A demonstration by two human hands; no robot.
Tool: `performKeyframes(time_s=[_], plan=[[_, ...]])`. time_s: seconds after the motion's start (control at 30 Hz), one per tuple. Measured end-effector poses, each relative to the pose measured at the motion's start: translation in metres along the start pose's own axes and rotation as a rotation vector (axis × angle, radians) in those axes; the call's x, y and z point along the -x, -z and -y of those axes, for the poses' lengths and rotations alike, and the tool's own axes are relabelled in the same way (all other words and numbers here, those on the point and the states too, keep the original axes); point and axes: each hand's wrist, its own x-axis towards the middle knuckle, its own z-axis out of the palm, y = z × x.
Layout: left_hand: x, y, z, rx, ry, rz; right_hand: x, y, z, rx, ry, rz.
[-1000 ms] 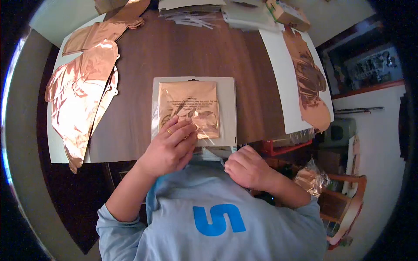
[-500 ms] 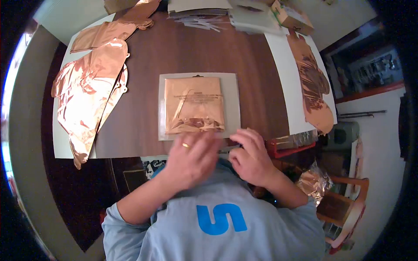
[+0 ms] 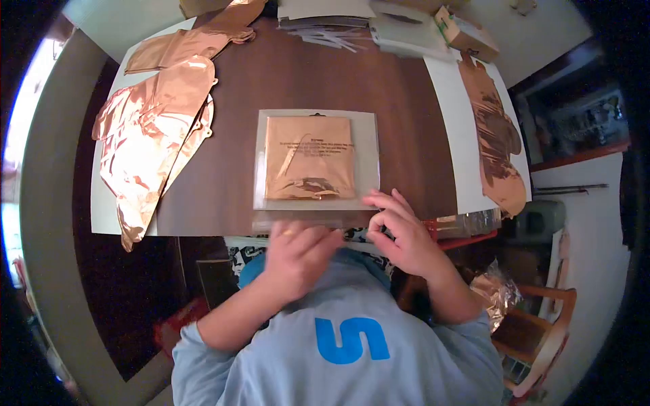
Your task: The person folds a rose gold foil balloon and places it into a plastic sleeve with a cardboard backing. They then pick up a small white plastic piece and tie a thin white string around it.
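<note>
A flat, folded copper-coloured foil packet [image 3: 310, 166] with printed text lies on a pale board inside a clear plastic sleeve [image 3: 366, 159]. Below the sleeve's near edge, a clear flap [image 3: 291, 220] extends to the table edge. My left hand [image 3: 298, 260], with a ring on one finger, is just in front of that flap. Its fingers are curled together and blurred; whatever they hold cannot be made out. At the sleeve's near right corner is my right hand [image 3: 406, 237], fingers spread, thumb and index curved with a gap between them.
Copper foil balloons [image 3: 152, 135] cover the table's left side, and another foil piece [image 3: 491, 135] lies on the right. Paper strips [image 3: 332, 37], a stack of clear sleeves [image 3: 409, 30] and a small box [image 3: 467, 34] sit at the back. A wooden chair [image 3: 531, 325] stands at right.
The view has shifted slightly, so the table appears a little further right and up. My left hand has drawn back from the packet's near edge toward my body. My right hand stays near the corner.
</note>
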Motion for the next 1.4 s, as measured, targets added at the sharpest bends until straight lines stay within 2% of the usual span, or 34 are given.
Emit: performKeyframes(time_s=[0.07,0.1,0.13,0.17,0.2,0.23,0.27,0.33,0.4,0.47,0.53,0.6,0.77,0.93,1.07,1.2,1.27,1.37,1.4], plan=[[0.038,0.022,0.018,-0.048,0.147,-0.131,0.000,0.001,-0.003,0.004,0.006,0.012],[0.063,0.037,0.025,-0.128,0.386,-0.102,0.000,0.002,-0.003,0.004,0.009,0.024],[0.104,0.046,0.039,-0.023,0.698,-0.148,-0.001,0.004,-0.004,0.005,0.014,0.034],[0.135,0.050,0.047,0.191,0.978,-0.343,-0.002,0.005,-0.005,0.008,0.017,0.045],[0.179,0.054,0.062,0.136,1.146,-0.347,-0.003,0.008,-0.004,0.009,0.012,0.052],[0.246,0.052,0.085,-0.100,1.242,-0.214,-0.004,0.009,-0.003,0.010,0.009,0.062],[0.296,0.049,0.096,-0.209,1.303,-0.167,-0.005,0.011,-0.002,0.015,0.011,0.070],[0.412,0.041,0.120,-0.165,1.603,-0.043,-0.009,0.013,-0.002,0.014,0.009,0.073],[0.480,0.030,0.127,-0.283,1.756,0.280,-0.008,0.012,-0.001,0.012,-0.002,0.065],[0.516,0.015,0.126,-0.444,1.695,0.664,-0.009,0.012,0.001,0.015,-0.009,0.051],[0.529,0.005,0.130,-0.514,1.580,0.847,-0.009,0.010,-0.001,0.006,-0.015,0.046],[0.526,0.002,0.141,-0.529,1.530,0.928,-0.009,0.010,-0.003,0.005,-0.014,0.037],[0.509,0.017,0.175,-0.404,1.631,0.893,-0.008,0.014,-0.001,-0.006,0.007,0.062],[0.493,0.048,0.153,-0.319,1.646,0.909,-0.005,0.013,-0.006,0.008,0.041,0.032],[0.478,0.049,0.127,-0.390,1.553,0.922,-0.003,0.012,-0.008,0.020,0.055,0.006],[0.409,0.037,0.126,-0.377,1.381,0.838,0.003,0.013,-0.011,0.051,0.092,-0.010],[0.363,0.043,0.131,-0.156,1.334,0.788,0.004,0.016,-0.010,0.068,0.105,-0.030],[0.281,0.067,0.137,0.524,1.366,0.716,0.002,0.018,-0.002,0.172,0.128,-0.068],[0.234,0.082,0.117,0.737,1.334,0.668,0.001,0.016,0.000,0.218,0.130,-0.086]])
